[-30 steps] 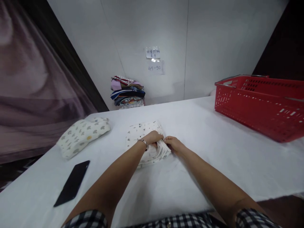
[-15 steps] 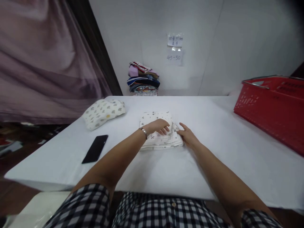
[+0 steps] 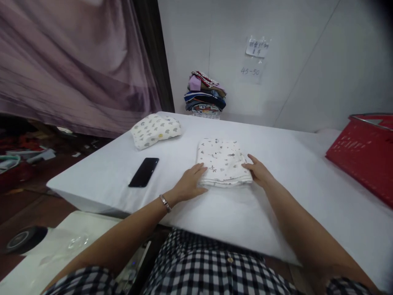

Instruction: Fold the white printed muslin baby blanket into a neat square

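A folded white cloth (image 3: 221, 159) with small grey prints lies flat on the table in front of me, its layered edge toward me. My left hand (image 3: 190, 182) rests at its near left edge, fingers stretched and thumb apart. At the right edge, my right hand (image 3: 259, 170) touches the cloth with its thumb on top and the index finger held apart. Its other fingers are partly hidden.
A crumpled white cloth with grey prints (image 3: 155, 130) and a black phone (image 3: 143, 172) lie to the left on the white table (image 3: 294, 164). A red basket (image 3: 362, 151) stands at right. Folded fabrics (image 3: 205, 96) are stacked against the wall behind.
My left hand has moved from above the cloth to its left edge, and the top layer now lies smoother. My right hand stays at the right edge. The view has turned and tilted.
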Demonstrator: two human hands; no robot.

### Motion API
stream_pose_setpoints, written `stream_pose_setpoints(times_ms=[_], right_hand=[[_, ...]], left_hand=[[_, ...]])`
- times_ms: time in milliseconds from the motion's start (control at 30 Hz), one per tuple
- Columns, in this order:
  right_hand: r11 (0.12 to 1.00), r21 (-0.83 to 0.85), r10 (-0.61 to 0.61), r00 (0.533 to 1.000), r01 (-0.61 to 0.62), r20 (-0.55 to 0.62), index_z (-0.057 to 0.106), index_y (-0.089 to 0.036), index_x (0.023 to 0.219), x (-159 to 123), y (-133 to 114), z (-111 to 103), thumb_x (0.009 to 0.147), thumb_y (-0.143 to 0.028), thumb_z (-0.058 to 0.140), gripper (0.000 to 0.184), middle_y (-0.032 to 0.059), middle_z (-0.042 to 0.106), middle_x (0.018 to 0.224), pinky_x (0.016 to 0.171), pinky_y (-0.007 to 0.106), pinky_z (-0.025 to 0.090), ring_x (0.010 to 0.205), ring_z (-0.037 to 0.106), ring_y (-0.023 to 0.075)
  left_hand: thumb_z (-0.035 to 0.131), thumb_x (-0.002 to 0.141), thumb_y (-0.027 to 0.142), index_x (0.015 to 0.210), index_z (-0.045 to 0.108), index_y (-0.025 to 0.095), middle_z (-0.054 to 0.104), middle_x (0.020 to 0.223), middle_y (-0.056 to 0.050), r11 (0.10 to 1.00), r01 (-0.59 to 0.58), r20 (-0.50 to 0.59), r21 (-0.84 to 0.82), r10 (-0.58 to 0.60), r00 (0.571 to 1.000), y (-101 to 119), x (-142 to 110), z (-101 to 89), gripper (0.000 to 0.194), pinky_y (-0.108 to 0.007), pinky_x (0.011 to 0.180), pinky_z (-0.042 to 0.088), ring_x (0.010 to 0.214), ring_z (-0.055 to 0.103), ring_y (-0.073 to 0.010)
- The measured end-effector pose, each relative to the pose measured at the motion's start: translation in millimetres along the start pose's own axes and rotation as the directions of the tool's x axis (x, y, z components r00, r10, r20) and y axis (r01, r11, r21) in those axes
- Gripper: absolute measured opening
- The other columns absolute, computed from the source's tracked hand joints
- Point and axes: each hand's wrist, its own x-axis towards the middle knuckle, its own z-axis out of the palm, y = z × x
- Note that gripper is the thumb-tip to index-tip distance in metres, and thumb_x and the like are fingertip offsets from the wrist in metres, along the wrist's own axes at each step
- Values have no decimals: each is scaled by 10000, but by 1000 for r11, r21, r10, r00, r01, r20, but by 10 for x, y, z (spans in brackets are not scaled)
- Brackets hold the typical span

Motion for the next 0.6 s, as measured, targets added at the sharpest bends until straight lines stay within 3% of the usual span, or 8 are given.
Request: stream_pose_setpoints(times_ms=[133, 267, 367, 467, 600], right_hand=[[998, 26, -60, 998, 59, 37, 215, -179, 1435, 22, -291, 225, 683, -54, 608, 857, 122, 631, 1117, 638, 266, 514, 765, 637, 169], [996, 71, -61, 997, 57, 46, 228, -170, 1425, 45, -489, 457, 673, -32, 580, 842, 119, 603, 1158, 600, 235, 502, 722, 623, 136], [995, 89, -54, 998, 50, 41, 245, -179, 1417, 51, -554, 563, 673, -33, 568, 823, 98, 615, 1129, 590, 222, 496, 708, 612, 123], [988, 130, -87, 995, 81, 46, 265, -208, 1406, 50, -476, 545, 684, -67, 577, 799, 77, 630, 1098, 596, 224, 497, 738, 619, 135], [994, 106, -3, 1000, -1, 30, 255, -210, 1398, 27, -105, 369, 643, -64, 568, 830, 83, 644, 1058, 614, 268, 517, 783, 640, 178]], left_hand=[[612, 728, 380, 1374, 314, 162, 232, 1488, -124, 994, 55, -128, 96, -43, 991, 74, 149, 115, 744, -427, 1080, 253, 1368, 197, -261], [601, 729, 373, 1370, 325, 161, 270, 1475, -119, 995, 37, -145, 97, -23, 989, 118, 203, 158, 729, -424, 1067, 285, 1353, 236, -269], [532, 781, 327, 1309, 411, 162, 403, 1403, -103, 997, 52, -157, 57, -43, 987, 107, 184, 119, 567, -392, 1063, 305, 1306, 334, -239], [419, 844, 261, 1208, 504, 220, 563, 1252, -42, 987, 158, -150, 42, -150, 977, 74, 143, 24, 377, -333, 983, 393, 1168, 491, -195], [417, 835, 202, 1204, 501, 254, 583, 1224, -30, 954, 278, -134, 111, -263, 955, 26, 37, -13, 383, -323, 899, 446, 1105, 533, -197]])
